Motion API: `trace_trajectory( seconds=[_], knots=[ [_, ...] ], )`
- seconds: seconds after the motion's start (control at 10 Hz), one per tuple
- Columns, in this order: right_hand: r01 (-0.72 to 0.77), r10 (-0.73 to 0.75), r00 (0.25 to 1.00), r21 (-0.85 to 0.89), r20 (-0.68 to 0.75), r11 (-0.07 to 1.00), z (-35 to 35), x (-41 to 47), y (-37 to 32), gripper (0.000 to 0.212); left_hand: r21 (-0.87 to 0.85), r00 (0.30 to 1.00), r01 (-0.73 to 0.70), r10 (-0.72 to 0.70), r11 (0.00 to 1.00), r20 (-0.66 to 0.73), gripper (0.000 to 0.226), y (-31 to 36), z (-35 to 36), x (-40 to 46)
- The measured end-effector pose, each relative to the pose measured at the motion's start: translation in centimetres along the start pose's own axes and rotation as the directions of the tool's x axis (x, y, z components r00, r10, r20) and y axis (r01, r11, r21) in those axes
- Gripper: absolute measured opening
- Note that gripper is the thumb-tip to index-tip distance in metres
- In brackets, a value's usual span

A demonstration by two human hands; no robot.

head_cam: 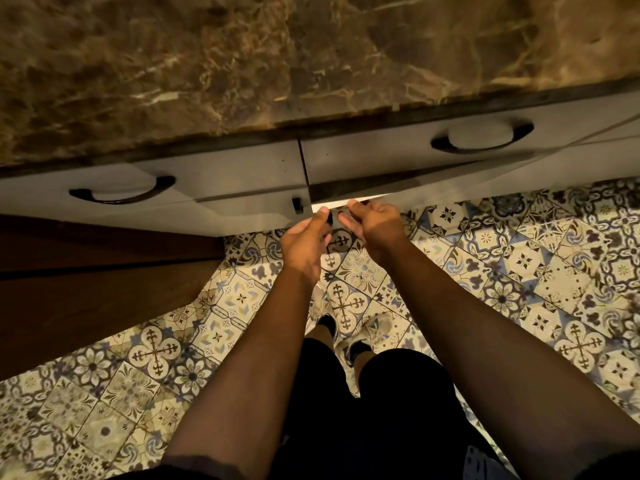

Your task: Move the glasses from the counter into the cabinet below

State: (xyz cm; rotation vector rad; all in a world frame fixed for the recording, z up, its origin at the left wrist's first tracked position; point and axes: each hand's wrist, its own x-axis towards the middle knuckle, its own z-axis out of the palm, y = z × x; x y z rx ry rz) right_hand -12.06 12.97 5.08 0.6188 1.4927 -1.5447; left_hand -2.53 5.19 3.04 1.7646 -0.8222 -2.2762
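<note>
No glasses show on the brown marble counter [242, 64] that fills the top of the view. Below its edge, the right cabinet door [491, 181] stands slightly ajar, with a bright gap [341, 204] at its near corner. My left hand [304, 240] curls its fingers round that door's small dark handle [329, 220], thumb on top. My right hand [372, 226] grips the door's edge just beside it, thumb over the top. The left door [242, 209] looks closed, and its small handle [297, 205] is untouched. The cabinet's inside is hidden.
Two grey drawer fronts with curved dark pulls [121, 194] [481, 140] sit under the counter edge. A brown wooden panel [86, 271] stands at the left. Patterned floor tiles [519, 271] spread below, and my legs and feet [346, 327] are close to the cabinet.
</note>
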Motion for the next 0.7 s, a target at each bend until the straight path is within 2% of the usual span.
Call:
trace_trajectory(
  seconds=[0.1,0.2,0.4,0.6,0.7],
  knots=[
    [-0.004,0.004,1.0,-0.008,0.0,1.0,0.2,0.3,-0.4,0.002,0.026,1.0,-0.005,0.005,1.0,0.018,0.035,0.2,0.0,0.3],
    [-0.019,0.018,1.0,-0.048,-0.015,0.999,0.2,0.8,-0.6,0.026,0.032,0.999,-0.005,0.004,0.999,0.035,0.034,0.3,-0.1,0.7],
    [-0.025,0.024,1.0,-0.1,-0.007,0.995,0.4,0.8,-1.1,0.044,0.064,0.999,-0.015,0.012,0.998,0.045,0.027,0.9,0.3,0.9],
    [0.014,-0.013,1.0,-0.199,0.009,0.98,0.1,1.3,-0.7,0.036,0.118,0.997,-0.042,0.033,0.992,0.07,0.024,1.3,0.3,0.5],
    [0.058,-0.064,0.998,-0.301,-0.01,0.952,-0.1,1.3,0.0,0.038,0.209,0.997,-0.071,0.064,0.975,0.04,0.021,1.0,0.2,0.6]
  ],
)
